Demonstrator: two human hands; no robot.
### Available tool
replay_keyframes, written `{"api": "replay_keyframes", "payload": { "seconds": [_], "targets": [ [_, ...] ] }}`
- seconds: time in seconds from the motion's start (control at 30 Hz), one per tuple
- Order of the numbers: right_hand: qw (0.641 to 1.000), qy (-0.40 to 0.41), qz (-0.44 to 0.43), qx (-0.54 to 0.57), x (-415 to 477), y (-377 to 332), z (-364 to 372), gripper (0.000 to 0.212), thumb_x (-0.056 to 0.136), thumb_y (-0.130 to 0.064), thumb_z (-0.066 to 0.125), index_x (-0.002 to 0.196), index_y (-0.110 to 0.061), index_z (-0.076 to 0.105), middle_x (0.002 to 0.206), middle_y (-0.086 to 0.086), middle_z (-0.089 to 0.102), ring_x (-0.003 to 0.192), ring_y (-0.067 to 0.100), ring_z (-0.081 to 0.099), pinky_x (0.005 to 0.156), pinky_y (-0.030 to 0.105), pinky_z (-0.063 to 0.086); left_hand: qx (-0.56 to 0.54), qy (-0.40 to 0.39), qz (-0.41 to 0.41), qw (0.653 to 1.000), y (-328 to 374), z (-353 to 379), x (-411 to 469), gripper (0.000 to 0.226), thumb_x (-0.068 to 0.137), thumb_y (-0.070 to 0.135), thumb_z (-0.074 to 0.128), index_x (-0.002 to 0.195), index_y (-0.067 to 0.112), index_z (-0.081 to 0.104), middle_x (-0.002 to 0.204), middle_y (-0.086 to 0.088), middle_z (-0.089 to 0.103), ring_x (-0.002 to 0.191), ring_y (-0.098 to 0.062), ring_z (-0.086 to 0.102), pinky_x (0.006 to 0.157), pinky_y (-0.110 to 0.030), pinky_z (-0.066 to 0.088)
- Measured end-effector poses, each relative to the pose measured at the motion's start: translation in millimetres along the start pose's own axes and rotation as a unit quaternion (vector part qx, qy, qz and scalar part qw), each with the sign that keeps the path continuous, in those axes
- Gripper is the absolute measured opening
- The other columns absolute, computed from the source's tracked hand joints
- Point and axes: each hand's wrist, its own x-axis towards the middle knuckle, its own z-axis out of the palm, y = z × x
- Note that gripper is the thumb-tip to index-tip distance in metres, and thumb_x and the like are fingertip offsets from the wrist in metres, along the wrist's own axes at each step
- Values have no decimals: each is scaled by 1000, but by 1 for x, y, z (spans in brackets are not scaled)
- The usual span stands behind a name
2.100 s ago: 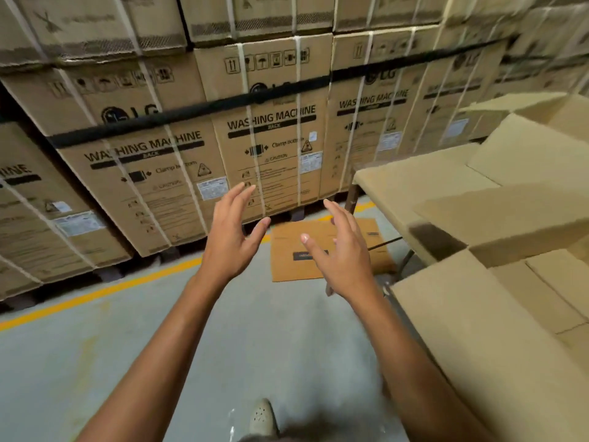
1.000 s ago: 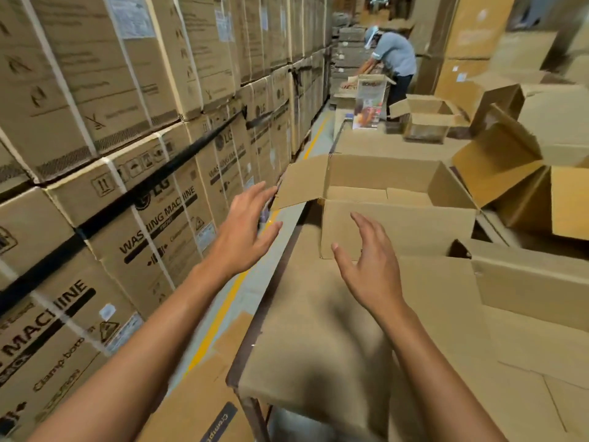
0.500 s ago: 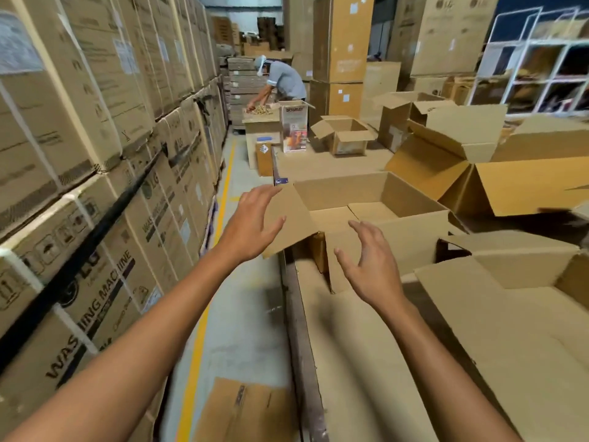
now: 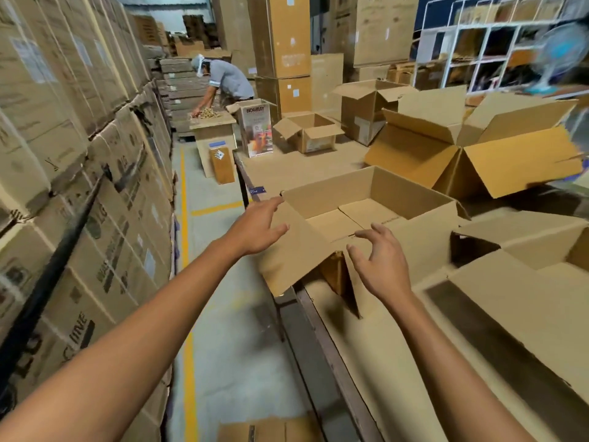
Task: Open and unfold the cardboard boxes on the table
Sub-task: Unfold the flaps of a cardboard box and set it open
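both hands had closed in on the open box [image 4: 366,189] since the prior frame. left hand [image 4: 258,228] lay over its left flap [image 4: 296,260], fingers spread (contact unconfirmed); right hand [image 4: 379,263] hovered at its near wall, fingers loosely curled, empty. box stood at the table [image 4: 331,355] edge.

Box [image 4: 382,186] matt corrugated cardboard, table frame [image 4: 331,355] dark metal, floor [image 4: 239,362] smooth concrete.

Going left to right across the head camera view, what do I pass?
Washing machine cartons → yellow floor line → left hand → right hand → blue fan
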Motion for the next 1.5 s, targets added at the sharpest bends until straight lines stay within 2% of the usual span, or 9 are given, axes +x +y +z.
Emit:
{"api": "replay_keyframes", "payload": {
  "seconds": [0.33,0.4,0.53,0.73,0.83,1.03,1.23,1.4,1.5],
  "targets": [
    [991,-20,112,-67,70,35,76,46,98,-54,42,126,-28,69,149,10,49,136,34,38,105,42,39,-22,-144,-35,989,-83,52,153,58,89,44,60,136,11,56,140,-14,53,131,-29,48,111,-36,36],
    [987,-15,127,-101,68,41,89,45,99,-56,40,121,-31,71,153,2,44,133,29,34,104,42,40,-44,-150,-47,987,-108,77,189,69,77,56,53,131,14,59,135,-12,57,124,-29,54,107,-39,42],
    [982,37,156,-101,65,34,101,42,97,-52,39,110,-30,73,155,-7,39,131,22,31,103,37,40,27,-93,-101,990,-120,96,229,45,95,38,50,127,7,54,126,-20,59,115,-37,56,95,-42,47],
    [962,105,241,-80,69,13,116,50,97,-29,48,147,-27,47,160,-12,31,140,11,27,112,30,34,-57,-161,-126,977,-157,129,289,48,98,37,53,129,0,48,128,-24,58,113,-41,56,86,-41,43],
    [932,148,330,-39,72,2,123,60,96,-32,54,153,-26,36,158,-6,35,141,14,35,115,35,35,-82,-191,-120,971,-175,137,313,46,93,34,61,121,-3,55,124,-26,60,110,-41,58,83,-39,45],
    [787,190,574,121,61,0,139,103,70,-88,51,142,-15,40,139,13,55,124,35,54,104,44,45,-216,-227,-151,937,-193,158,334,25,82,17,60,92,-4,66,87,-24,68,79,-36,67,69,-37,55],
    [743,169,617,197,68,-8,142,118,68,-88,56,148,-5,33,140,17,54,125,36,52,106,41,43,-329,-210,-175,904,-211,184,335,17,73,12,57,81,0,66,84,-25,67,76,-38,65,68,-47,54],
    [741,165,628,172,61,16,158,141,36,-102,47,140,-6,49,130,13,62,112,31,60,98,37,48,-441,-194,-179,858,-198,148,299,24,85,-8,46,102,-5,63,89,-22,64,72,-30,57,60,-32,40],
    [718,202,630,214,63,1,154,125,48,-92,59,136,-4,49,124,15,62,105,33,61,95,41,51,-470,-187,-194,840,-207,156,297,45,82,-3,49,126,0,58,116,-23,65,96,-36,62,75,-37,47]
  ]
}}
